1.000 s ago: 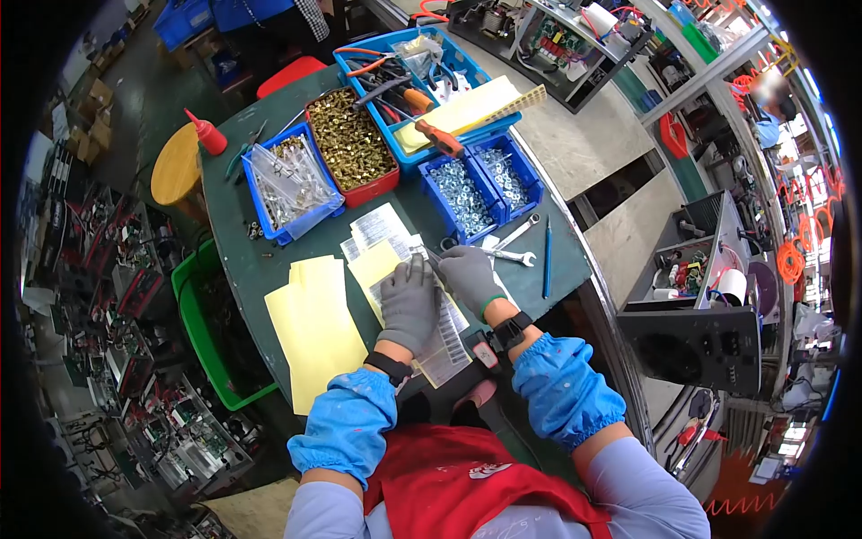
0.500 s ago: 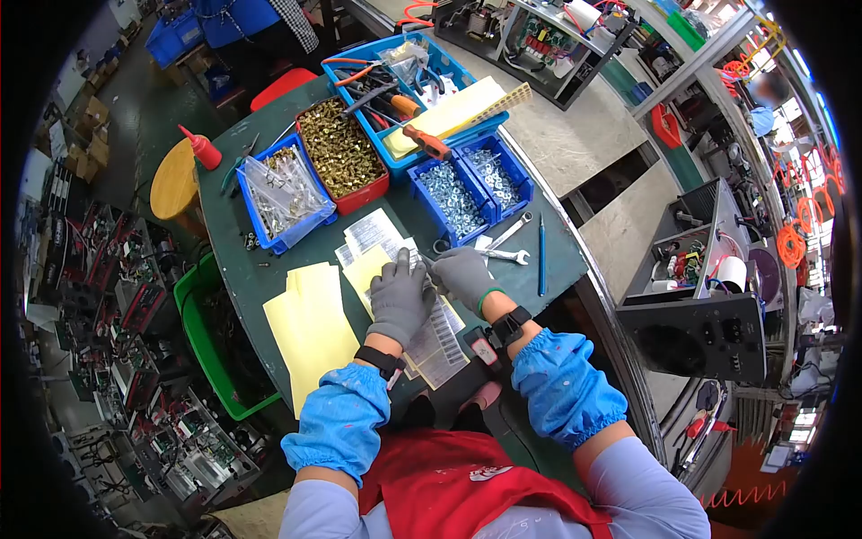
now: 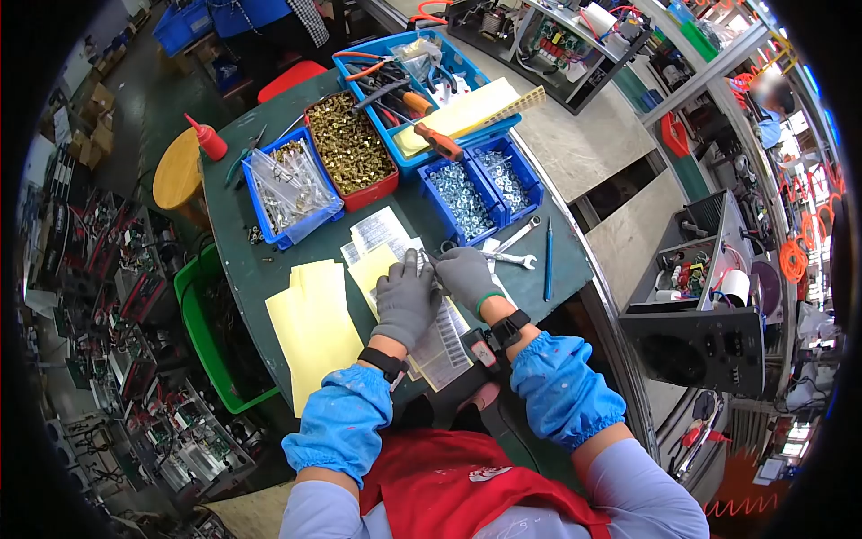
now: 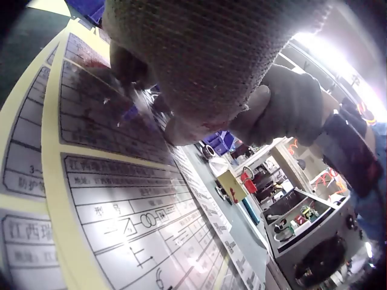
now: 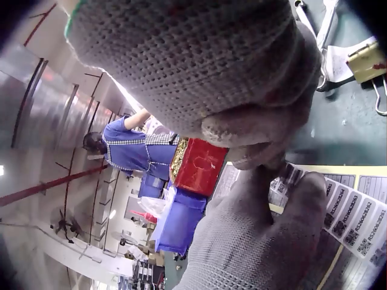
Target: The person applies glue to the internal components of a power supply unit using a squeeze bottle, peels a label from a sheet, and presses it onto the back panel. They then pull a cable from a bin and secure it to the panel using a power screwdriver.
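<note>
Both hands wear grey knit gloves and meet over printed label sheets [image 3: 442, 349] near the table's front. My left hand [image 3: 406, 304] lies over the sheets with fingers extended; in the left wrist view it is close above a label sheet [image 4: 130, 223] printed with tables and Chinese text. My right hand [image 3: 467, 277] has its fingers curled, thumb and forefinger pinched together at the end of a strip of small QR-code labels [image 5: 357, 220]. The left fingers [image 5: 305, 202] overlap this strip beside the pinch. The pinched end is mostly hidden by the gloves.
Yellow sheets [image 3: 314, 332] lie left of the hands. Wrenches [image 3: 514, 258] and a blue pen [image 3: 549, 260] lie to the right. Behind stand blue bins of washers [image 3: 460, 199], a red bin of brass fittings [image 3: 350, 148] and a blue tool crate [image 3: 404, 166]. A binder clip [image 5: 366, 63] lies nearby.
My left hand has shifted slightly left over the sheets. The right hand stays almost in place at the same spot, and the sheets lie as before.
</note>
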A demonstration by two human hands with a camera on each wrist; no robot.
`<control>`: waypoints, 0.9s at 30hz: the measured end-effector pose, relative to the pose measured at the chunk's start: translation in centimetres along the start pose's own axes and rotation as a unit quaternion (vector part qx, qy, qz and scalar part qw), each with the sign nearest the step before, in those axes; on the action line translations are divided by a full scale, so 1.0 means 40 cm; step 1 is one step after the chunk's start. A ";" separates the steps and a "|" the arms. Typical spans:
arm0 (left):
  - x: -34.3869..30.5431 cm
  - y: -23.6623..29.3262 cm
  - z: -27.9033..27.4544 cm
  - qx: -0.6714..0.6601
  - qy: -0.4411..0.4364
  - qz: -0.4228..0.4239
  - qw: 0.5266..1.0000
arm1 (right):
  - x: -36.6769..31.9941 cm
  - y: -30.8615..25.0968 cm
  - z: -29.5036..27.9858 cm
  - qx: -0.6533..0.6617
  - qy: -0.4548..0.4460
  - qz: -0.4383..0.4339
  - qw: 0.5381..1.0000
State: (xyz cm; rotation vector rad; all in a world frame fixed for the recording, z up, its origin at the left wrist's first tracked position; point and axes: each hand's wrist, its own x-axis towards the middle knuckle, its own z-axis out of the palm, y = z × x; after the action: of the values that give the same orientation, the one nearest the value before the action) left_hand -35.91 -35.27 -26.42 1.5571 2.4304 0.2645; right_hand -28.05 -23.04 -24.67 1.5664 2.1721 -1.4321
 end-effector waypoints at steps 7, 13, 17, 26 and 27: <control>-0.008 0.002 0.000 -0.005 0.016 -0.006 1.000 | -0.021 0.033 0.011 0.135 0.050 -0.032 0.989; -0.019 0.007 0.029 -0.015 0.055 -0.034 0.998 | -0.141 0.026 -0.064 0.329 -0.043 -0.011 0.943; 0.023 -0.059 0.128 -0.029 0.068 -0.006 0.997 | -0.270 0.080 -0.138 0.396 -0.005 -0.026 0.918; 0.064 0.050 -0.117 -0.205 0.185 -0.047 0.960 | -0.788 0.469 -0.399 0.444 0.368 -0.097 0.811; 0.066 0.108 -0.138 -0.205 0.216 0.043 0.954 | -0.833 0.524 -0.427 0.468 0.415 -0.115 0.771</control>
State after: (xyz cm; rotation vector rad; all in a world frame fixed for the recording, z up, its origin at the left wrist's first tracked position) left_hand -34.89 -31.21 -20.22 1.5307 2.3848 1.1555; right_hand 10.87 -32.95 -9.58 2.7660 2.1270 -2.5306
